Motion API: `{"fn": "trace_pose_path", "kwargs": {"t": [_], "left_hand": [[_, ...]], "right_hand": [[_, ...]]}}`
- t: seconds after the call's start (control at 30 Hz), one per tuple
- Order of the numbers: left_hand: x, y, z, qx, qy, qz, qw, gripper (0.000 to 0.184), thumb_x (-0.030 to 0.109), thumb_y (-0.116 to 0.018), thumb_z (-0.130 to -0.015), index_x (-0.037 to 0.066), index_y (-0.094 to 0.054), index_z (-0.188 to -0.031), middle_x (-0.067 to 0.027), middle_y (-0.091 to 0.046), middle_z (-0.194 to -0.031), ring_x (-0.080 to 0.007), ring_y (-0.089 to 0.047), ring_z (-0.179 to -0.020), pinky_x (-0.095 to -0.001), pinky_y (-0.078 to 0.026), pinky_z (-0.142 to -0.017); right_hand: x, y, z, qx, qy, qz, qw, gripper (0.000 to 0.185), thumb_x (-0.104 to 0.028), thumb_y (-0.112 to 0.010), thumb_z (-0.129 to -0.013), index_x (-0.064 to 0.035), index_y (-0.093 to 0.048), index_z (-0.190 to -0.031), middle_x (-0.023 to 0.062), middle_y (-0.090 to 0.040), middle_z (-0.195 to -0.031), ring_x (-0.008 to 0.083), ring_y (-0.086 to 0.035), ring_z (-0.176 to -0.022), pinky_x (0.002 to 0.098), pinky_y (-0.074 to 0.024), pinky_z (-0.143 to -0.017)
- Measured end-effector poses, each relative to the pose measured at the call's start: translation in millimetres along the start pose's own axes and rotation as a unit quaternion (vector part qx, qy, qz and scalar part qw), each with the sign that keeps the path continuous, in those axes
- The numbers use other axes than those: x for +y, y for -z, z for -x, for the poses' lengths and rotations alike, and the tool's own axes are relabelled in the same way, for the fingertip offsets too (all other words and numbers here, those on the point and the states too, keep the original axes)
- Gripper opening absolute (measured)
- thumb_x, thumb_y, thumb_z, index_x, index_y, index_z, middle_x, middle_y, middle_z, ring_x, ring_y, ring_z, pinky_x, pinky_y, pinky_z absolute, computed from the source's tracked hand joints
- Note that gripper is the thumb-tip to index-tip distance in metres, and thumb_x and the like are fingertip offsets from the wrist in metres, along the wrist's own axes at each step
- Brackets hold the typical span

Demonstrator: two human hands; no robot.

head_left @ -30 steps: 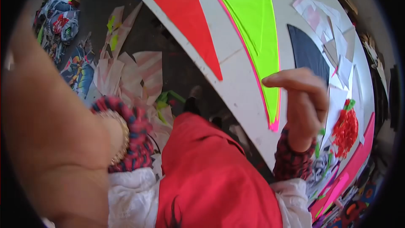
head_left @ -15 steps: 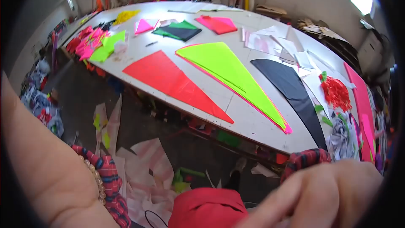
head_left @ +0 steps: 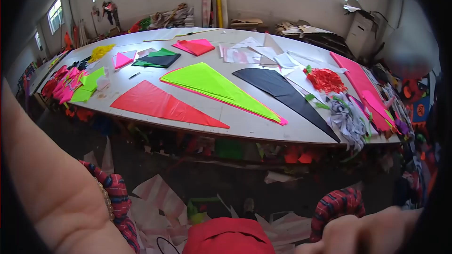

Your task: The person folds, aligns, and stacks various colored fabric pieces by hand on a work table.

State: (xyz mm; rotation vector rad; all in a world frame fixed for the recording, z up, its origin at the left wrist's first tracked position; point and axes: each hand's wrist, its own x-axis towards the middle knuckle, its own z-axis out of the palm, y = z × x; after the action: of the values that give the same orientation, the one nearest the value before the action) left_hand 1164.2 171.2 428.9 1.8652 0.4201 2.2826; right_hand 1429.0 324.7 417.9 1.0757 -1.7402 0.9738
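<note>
My left hand (head_left: 59, 190) is raised close to the camera at the left; its palm side and wrist show, with a beaded bracelet (head_left: 104, 197) and a plaid cuff (head_left: 115, 190), while its fingers are out of view. My right hand (head_left: 372, 230) is at the lower right, its knuckles bent and smeared by motion; whether it holds anything is hidden. Neither hand touches the table. Beyond them, long wedge-shaped pieces of thin sheet material lie on the white table (head_left: 207, 134): a red piece (head_left: 162, 106), a lime-green piece (head_left: 214, 84) over pink, and a black piece (head_left: 287, 94).
Folded pink (head_left: 193, 46) and green-black pieces (head_left: 157, 59), paper scraps (head_left: 254, 51), red shreds (head_left: 327, 81), grey strips (head_left: 348, 117) and a long pink strip (head_left: 360, 84) lie on the table. Paper offcuts (head_left: 160, 197) cover the floor near my red garment (head_left: 228, 237).
The view has tilted up and turned right, so more wall and windows show. My right hand has sunk lower in view and blurred; my left hand stays nearly in place.
</note>
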Motion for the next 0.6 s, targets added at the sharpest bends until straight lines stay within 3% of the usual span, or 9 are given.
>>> {"fn": "trace_pose_path", "kwargs": {"t": [0.37, 0.6], "left_hand": [[21.6, -17.2, -1.1, -0.01, 0.004, 0.003, 1.0, 0.029, 0.013, -0.05, -0.087, 0.005, -0.054, -0.114, -0.0052, -0.053, -0.109, -0.0145, -0.044, -0.102, -0.033, -0.038, -0.087], [28.0, -32.0, 0.6, -0.032, -0.007, 0.006, 0.999, 0.029, 0.013, -0.049, -0.087, 0.006, -0.053, -0.114, -0.0051, -0.052, -0.11, -0.0149, -0.044, -0.104, -0.0342, -0.038, -0.089]], "right_hand": [[-102.4, -48.1, 15.6, 0.043, -0.013, 0.157, 0.987, 0.021, -0.01, -0.048, -0.088, 0.0013, -0.058, -0.102, 0.0149, -0.061, -0.098, 0.02, -0.058, -0.089, 0.03, -0.0462, -0.08], [-102.0, -45.9, 25.5, 0.061, -0.023, 0.211, 0.975, 0.02, -0.011, -0.048, -0.088, 0.0004, -0.058, -0.101, 0.014, -0.061, -0.099, 0.019, -0.057, -0.09, 0.0301, -0.0456, -0.081]]}}
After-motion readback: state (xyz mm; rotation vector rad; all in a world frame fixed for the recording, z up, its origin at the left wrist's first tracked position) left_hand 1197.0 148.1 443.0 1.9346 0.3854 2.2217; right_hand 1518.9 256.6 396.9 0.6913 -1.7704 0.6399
